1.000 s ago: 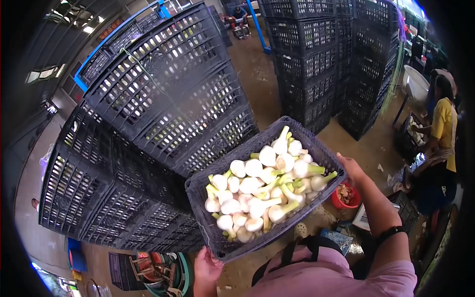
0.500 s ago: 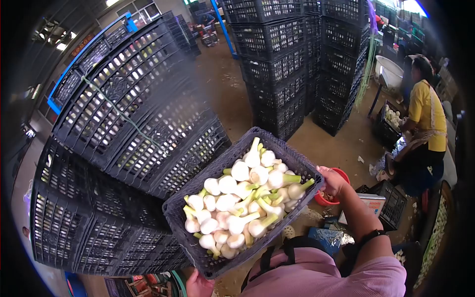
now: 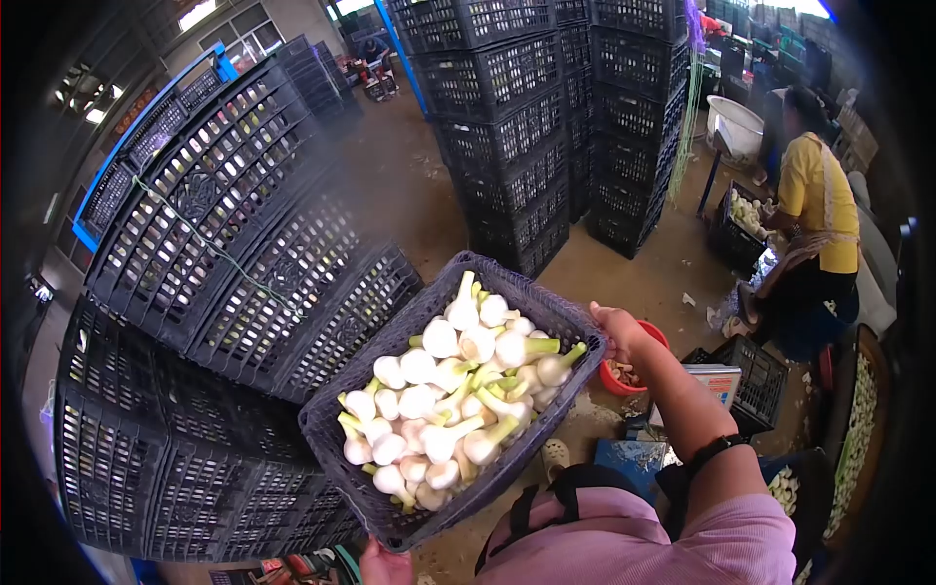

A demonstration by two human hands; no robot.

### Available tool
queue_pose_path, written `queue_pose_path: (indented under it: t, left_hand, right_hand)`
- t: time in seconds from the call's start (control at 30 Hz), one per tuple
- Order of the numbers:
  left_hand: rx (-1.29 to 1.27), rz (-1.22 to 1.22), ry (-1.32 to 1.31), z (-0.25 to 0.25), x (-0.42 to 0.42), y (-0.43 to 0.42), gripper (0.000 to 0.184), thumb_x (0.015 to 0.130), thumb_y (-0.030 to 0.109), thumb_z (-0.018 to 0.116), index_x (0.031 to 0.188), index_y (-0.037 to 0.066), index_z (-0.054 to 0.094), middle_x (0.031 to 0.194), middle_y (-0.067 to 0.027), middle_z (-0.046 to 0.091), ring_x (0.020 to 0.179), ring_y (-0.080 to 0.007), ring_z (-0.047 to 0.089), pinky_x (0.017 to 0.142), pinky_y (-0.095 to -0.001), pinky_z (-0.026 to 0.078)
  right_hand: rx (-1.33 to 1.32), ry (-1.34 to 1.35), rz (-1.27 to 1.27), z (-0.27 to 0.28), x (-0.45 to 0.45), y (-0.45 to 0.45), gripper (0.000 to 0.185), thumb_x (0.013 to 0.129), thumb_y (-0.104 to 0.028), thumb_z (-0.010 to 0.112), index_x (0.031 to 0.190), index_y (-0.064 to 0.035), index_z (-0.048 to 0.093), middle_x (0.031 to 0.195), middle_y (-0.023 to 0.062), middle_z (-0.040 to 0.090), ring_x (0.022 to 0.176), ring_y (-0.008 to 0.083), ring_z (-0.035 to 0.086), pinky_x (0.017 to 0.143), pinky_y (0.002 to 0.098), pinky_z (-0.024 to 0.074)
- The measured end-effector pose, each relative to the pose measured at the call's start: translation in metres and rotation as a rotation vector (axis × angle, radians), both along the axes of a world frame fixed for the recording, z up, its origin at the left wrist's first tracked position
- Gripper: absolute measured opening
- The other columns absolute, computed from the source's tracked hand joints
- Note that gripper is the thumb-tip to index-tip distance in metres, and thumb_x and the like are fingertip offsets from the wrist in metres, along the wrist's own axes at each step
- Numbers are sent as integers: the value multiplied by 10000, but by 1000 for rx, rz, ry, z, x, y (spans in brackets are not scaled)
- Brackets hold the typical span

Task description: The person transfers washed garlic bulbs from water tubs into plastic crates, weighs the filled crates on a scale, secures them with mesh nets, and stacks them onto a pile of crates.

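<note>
Right hand: grip clamped on the end rim of the black plastic crate. Left hand: at the lower corner – finger closure cannot be told. The crate, loaded with garlic bulbs, is positioned before the torso – near stacked crates and a red basin.

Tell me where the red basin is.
In the head view, the red basin is right of centre, on the floor, partly hidden behind the right hand.

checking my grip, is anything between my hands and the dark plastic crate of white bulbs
Nothing visible: right hand at the right end of the crate, left hand at its near corner, partly hidden.
</note>
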State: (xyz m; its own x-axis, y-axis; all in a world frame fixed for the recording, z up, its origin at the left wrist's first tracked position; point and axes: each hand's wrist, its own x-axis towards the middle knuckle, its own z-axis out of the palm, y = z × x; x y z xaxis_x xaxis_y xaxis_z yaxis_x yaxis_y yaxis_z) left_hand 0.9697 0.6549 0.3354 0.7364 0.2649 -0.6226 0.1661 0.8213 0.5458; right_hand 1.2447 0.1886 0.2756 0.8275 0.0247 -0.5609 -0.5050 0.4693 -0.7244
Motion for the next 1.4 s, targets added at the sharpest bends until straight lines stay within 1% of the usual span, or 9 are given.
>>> queue_pose_path:
  t: [0.27, 0.6, 0.73, 0.87, 1.0, 1.07, 1.13, 1.27, 1.4]
  left_hand:
    - [171, 3, 182, 19, 8, -10, 202, 926, 192, 390, 872, 57, 530, 791, -38, 565, 723, -189, 530, 675, -305, 449]
    - [-27, -202, 75, 99, 44, 23, 263, 896, 357, 465, 756, 153, 554, 643, -25, 523, 573, -158, 485, 536, -308, 408]
    - [728, -191, -5, 135, 112, 4, 278, 917, 337, 456, 773, 101, 494, 633, -30, 529, 482, -139, 471, 482, -218, 391]
    - [1400, 94, -79, 129, 173, 109, 328, 927, 334, 436, 746, 69, 506, 632, -5, 531, 532, -78, 499, 484, -202, 381]
    - [438, -644, -341, 54, 192, 207, 539, 853, 610, 373, 849, 96, 535, 757, -3, 542, 703, -106, 513, 607, -278, 409]
    - [705, -233, 524, 54, 211, 127, 740, 819, 690, 287, 1134, 50, 486, 953, -122, 571, 880, -249, 539, 845, -460, 425]
    - [388, -492, 354, 29, 219, 134, 840, 797, 722, 228, 1287, 50, 346, 1194, -193, 480, 1096, -325, 449, 953, -571, 295]
    - [464, -614, 411, -11, 242, 159, 374, 890, 394, 407, 916, 73, 596, 868, -130, 635, 727, -264, 608, 623, -400, 492]
    - [405, -701, 538, 5, 248, 170, 188, 830, 159, 448, 667, 122, 536, 576, -6, 511, 373, -93, 347, 325, -237, 203]
  right_hand:
    - [-819, -234, 327, 113, -63, -10, 329, 915, -353, 436, 825, -52, 533, 569, -3, 469, 458, 82, 371, 391, 224, 285]
    - [-644, -419, 368, 185, 7, 75, 243, 905, -257, 493, 799, -41, 524, 553, 0, 489, 472, 82, 455, 432, 248, 383]
    - [-1526, -1036, 298, 190, 24, 98, 236, 855, -266, 515, 803, -42, 565, 650, 178, 597, 570, 328, 599, 557, 424, 480]
    - [-1439, -841, 282, 223, 50, 85, 237, 833, -289, 534, 797, -61, 590, 679, 174, 603, 714, 348, 600, 638, 428, 472]
    - [-1346, -716, 222, 188, 105, 77, 309, 824, -363, 557, 825, -57, 598, 707, 135, 623, 725, 320, 611, 658, 398, 471]
    - [-1307, -692, 254, 153, 139, 83, 377, 827, -405, 541, 929, -48, 606, 823, 181, 634, 830, 344, 607, 737, 403, 470]
    - [-1200, -645, 498, 90, 193, 87, 517, 883, -472, 397, 1003, -12, 600, 995, 241, 596, 989, 392, 545, 857, 403, 421]
    - [-830, -16, 850, 90, 202, 115, 562, 915, -495, 291, 1074, -38, 578, 995, 159, 612, 851, 287, 615, 695, 417, 502]
    - [-703, 45, 1008, 48, 240, 105, 327, 886, -373, 437, 947, -99, 605, 807, 70, 596, 695, 194, 569, 578, 356, 465]
